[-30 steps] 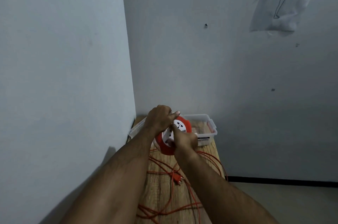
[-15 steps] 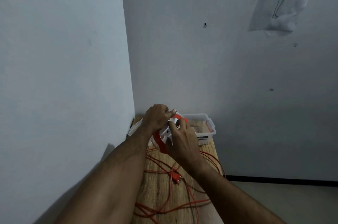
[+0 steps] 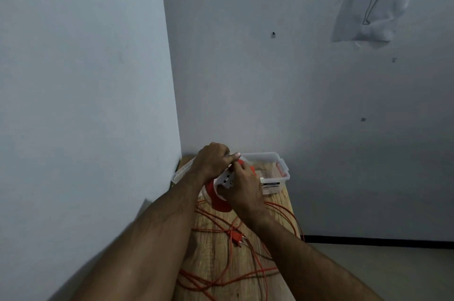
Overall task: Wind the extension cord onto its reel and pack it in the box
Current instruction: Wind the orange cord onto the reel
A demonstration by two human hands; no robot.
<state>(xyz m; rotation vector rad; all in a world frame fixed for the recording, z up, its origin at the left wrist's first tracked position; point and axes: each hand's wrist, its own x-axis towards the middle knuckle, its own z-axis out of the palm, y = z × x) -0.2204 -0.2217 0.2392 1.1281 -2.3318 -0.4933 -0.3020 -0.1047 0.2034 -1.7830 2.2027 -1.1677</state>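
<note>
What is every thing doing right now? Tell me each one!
Reel: lifted above the table, gripped by both hands.
Cord: mostly unwound, lying in loose loops on the table.
Plug: unplugged, lying on the table.
Box: open, no lid on it, standing at the far end of the table.
Left hand: gripping the reel's top.
Right hand: curled over the reel's white face.

Dim, cool, even lighting with no glare, the left wall [image 3: 78, 79] brighter than the back wall [image 3: 294, 104], which darkens toward the lower right; a soft forearm shadow falls on the left wall; wide-angle distortion bends the wall corner; fine detail is soft and slightly noisy throughout
</note>
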